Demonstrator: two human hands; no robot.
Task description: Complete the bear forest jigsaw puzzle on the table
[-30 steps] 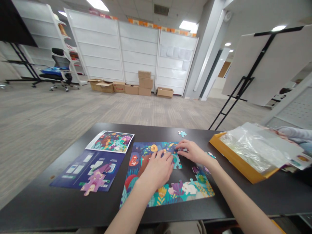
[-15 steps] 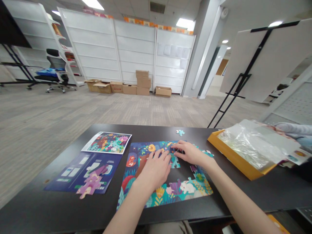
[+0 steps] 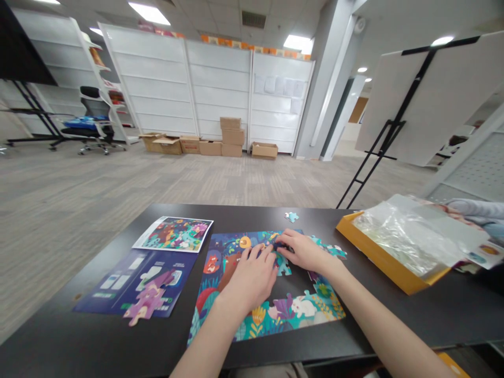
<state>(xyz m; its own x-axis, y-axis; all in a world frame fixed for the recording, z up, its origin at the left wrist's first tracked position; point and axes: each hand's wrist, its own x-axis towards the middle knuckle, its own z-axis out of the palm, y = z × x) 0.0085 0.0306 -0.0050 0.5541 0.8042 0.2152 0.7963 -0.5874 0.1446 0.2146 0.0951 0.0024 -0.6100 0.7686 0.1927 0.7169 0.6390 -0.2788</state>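
Note:
A colourful jigsaw puzzle [image 3: 258, 317], partly joined, lies on the black table with a gap showing the tabletop in its middle right. My left hand [image 3: 254, 273] rests flat on its centre, fingers stretched out over the joined pieces. Beside those fingertips, my right hand [image 3: 301, 252] has its thumb and fingers bent around a dark blue puzzle piece [image 3: 280, 245], mostly hidden by the fingers, at the upper edge of the gap. Just below it, a teal puzzle piece [image 3: 283, 265] with a light figure juts into the gap.
A loose teal piece [image 3: 292, 216] sits near the table's far edge. To the left lie a picture card [image 3: 177, 233], a dark blue sheet [image 3: 118, 281] and joined pink-purple pieces [image 3: 147, 300]. On the right stands a yellow box [image 3: 378, 254] holding clear plastic.
My right hand has shifted slightly left, bringing the dark piece closer to my left fingertips. My left hand stays on the puzzle. The whole view has dropped slightly in the frame.

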